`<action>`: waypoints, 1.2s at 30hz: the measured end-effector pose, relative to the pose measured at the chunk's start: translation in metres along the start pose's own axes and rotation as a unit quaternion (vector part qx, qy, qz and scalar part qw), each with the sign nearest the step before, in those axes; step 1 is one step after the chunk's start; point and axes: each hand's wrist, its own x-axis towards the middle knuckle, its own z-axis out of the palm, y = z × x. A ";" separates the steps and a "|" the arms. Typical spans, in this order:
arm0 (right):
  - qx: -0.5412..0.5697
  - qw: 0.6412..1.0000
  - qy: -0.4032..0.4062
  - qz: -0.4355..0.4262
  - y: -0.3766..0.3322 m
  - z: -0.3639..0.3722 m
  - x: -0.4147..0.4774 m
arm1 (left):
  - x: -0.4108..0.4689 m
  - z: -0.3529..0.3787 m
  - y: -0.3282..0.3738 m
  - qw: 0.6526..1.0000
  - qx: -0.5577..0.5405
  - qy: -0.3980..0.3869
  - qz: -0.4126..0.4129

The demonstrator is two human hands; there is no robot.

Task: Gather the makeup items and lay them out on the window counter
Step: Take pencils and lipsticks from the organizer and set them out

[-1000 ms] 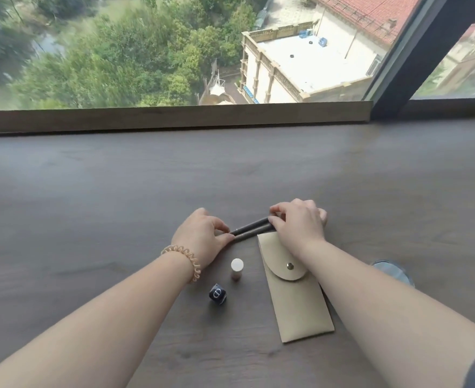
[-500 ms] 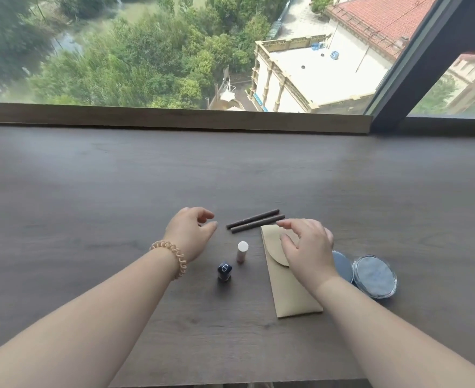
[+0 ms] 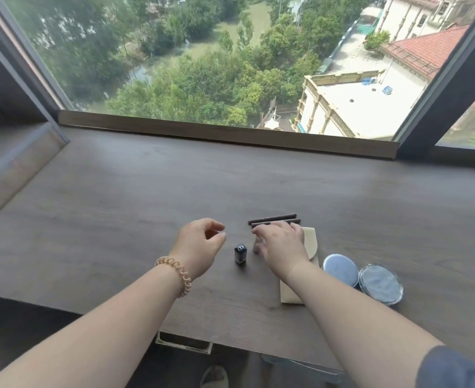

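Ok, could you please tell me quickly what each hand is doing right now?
Left hand: open, fingers loosely curled, holding nothing.
Right hand: open, fingers spread over the small bottle, no grip visible.

Dark wooden counter (image 3: 174,177) beneath a broad daylit window (image 3: 202,51).

Left hand (image 3: 199,245) hung loosely curled, holding nothing, beside upright dark bottle (image 3: 240,254). Right hand (image 3: 282,249) spread above beige pouch (image 3: 311,243), fingertips (image 3: 292,228) just beside two dark pencils (image 3: 272,219).

wood counter (image 3: 118,208) holds two pencils (image 3: 272,218), a bottle (image 3: 240,254), a pouch (image 3: 311,243), two round cases (image 3: 340,269).
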 end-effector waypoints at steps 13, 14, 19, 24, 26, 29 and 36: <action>0.406 0.909 0.094 -0.006 -0.025 -0.140 -0.075 | -0.066 -0.021 0.096 0.960 0.170 0.040 0.220; 0.428 0.899 0.097 -0.005 -0.025 -0.148 -0.084 | -0.071 -0.020 0.102 0.957 0.154 0.049 0.240; 0.328 0.935 0.137 0.004 -0.019 -0.166 -0.111 | -0.093 -0.014 0.112 0.946 0.102 0.023 0.306; 0.066 0.994 0.089 0.021 -0.029 -0.169 -0.128 | -0.112 -0.008 0.115 0.925 0.123 -0.031 0.358; 0.070 0.992 0.101 0.018 -0.033 -0.162 -0.130 | -0.113 -0.008 0.112 0.930 0.107 -0.048 0.347; 0.089 0.978 0.189 -0.022 -0.038 -0.144 -0.131 | -0.110 -0.014 0.107 0.945 0.032 -0.112 0.307; 0.040 0.945 0.310 -0.100 -0.054 -0.120 -0.123 | -0.104 -0.034 0.080 0.942 -0.149 -0.206 0.221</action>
